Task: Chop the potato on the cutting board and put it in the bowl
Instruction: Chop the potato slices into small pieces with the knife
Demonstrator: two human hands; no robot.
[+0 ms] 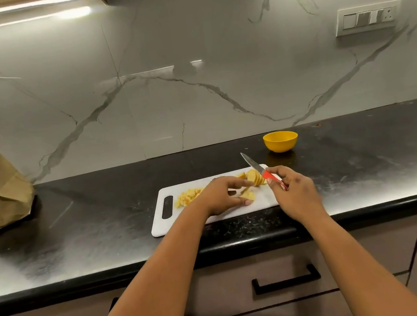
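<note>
Hands work over the cutting board (196,222): the right hand (294,192) grips the knife (260,170), the left hand (222,195), fingers spread, should steady the potato slices (252,177) with fingertips tucked back, bowl (280,141) waiting behind.

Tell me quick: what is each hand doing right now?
Left hand: open, fingers reaching over the pale yellow potato slices on the white plastic cutting board.
Right hand: grip on the red-handled knife.

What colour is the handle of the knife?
Red, with a silver blade; the knife shows best in the head view, held in the right hand.
</note>
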